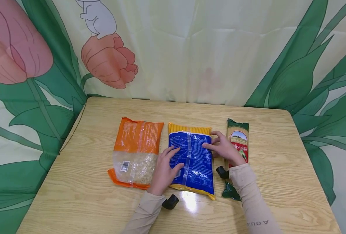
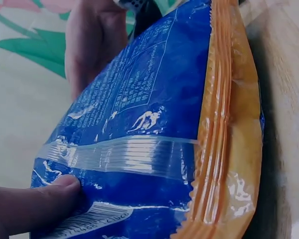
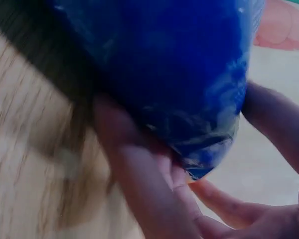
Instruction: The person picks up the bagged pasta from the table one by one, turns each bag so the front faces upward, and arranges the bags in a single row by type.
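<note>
Beige sleeves (image 1: 145, 211) lie nearest, over the wood-grained worktop (image 1: 284, 195); beyond, at centre, sits a plump blue bag (image 1: 194, 159). The right hand (image 1: 224, 148) grips its right side, thumb (image 3: 279, 119) above, fingers (image 3: 139, 169) beneath; the left hand (image 1: 165, 169) sets its thumb on the left face, the curl of its other fingers being hard to tell. Glossy film (image 1: 200, 172), yellow crimped ends (image 1: 190, 129) and a clear lengthwise strip (image 1: 189, 152) suggest a soft, slippery, fairly heavy load, best supported from below at both sides. An orange bag (image 1: 139, 139) lies left, a slim packet (image 1: 238, 141) right.
</note>
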